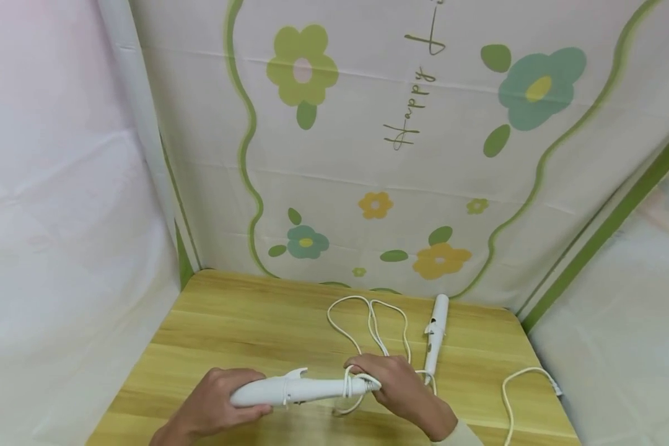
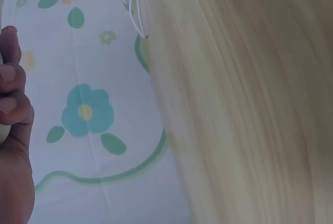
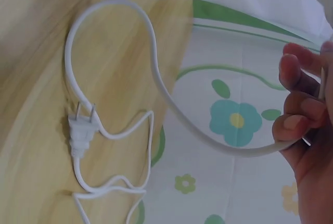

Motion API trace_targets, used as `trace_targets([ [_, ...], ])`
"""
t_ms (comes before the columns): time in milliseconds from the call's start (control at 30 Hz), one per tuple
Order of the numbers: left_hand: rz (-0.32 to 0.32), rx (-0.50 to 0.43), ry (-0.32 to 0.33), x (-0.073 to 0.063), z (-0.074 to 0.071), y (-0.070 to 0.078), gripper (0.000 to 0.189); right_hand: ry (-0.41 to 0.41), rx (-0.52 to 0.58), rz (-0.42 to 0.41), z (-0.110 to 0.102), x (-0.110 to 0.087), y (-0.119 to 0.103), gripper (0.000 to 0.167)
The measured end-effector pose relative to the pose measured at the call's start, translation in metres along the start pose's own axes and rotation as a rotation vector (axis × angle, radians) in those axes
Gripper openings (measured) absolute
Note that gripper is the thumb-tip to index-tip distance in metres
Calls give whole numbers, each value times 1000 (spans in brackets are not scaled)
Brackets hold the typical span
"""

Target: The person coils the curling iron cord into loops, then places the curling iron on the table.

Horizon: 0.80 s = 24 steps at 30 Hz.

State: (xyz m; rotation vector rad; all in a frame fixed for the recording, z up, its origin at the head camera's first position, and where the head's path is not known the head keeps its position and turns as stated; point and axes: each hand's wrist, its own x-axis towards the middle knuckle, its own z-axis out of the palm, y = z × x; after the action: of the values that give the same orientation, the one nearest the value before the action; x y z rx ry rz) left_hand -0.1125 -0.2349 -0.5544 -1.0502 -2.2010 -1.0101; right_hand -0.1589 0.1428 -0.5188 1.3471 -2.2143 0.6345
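Note:
My left hand [image 1: 214, 399] grips the thick end of a white curling iron [image 1: 312, 390], held level over the table with its small lever upward. At the other end, the white cord [image 1: 347, 383] passes around the narrow handle in a loop. My right hand [image 1: 398, 385] is at that end with curled fingers holding the cord. In the right wrist view the cord [image 3: 200, 138] runs from those fingers in a wide curve toward the table, where a two-pin plug [image 3: 83, 130] shows. Only the left hand's fingers [image 2: 11, 73] appear at the left wrist view's edge.
A second white curling iron [image 1: 437, 334] lies on the wooden table [image 1: 245, 322] at the back right. Loops of cord [image 1: 370, 313] lie beside it, and another cord [image 1: 507, 390] trails near the right edge. Flower-printed cloth [image 1: 334, 161] hangs behind the table.

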Motion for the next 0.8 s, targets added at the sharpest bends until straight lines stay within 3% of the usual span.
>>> trace_targets([
  [67, -26, -14, 20, 0, 3, 1, 31, -2, 37, 42, 3, -2, -3, 12],
  [200, -71, -18, 30, 1, 10, 3, 30, -49, 80, 130, 9, -6, -9, 29],
  [367, -122, 70, 73, 3, 13, 8, 32, -39, -19, 99, 14, -8, -12, 18],
  [467, -140, 164, 111, 5, 14, 10, 34, -19, -63, 85, 15, -6, -13, 32],
  [567, -154, 215, 154, 7, 13, 10, 37, -5, -55, 106, 15, -1, -16, 27],
  [700, -246, 247, 216, 7, 10, 8, 37, 12, -75, 117, 16, 3, -18, 9],
  [800, -305, 297, 247, 8, 8, 7, 37, 5, -103, 114, 17, 1, -18, 9],
])
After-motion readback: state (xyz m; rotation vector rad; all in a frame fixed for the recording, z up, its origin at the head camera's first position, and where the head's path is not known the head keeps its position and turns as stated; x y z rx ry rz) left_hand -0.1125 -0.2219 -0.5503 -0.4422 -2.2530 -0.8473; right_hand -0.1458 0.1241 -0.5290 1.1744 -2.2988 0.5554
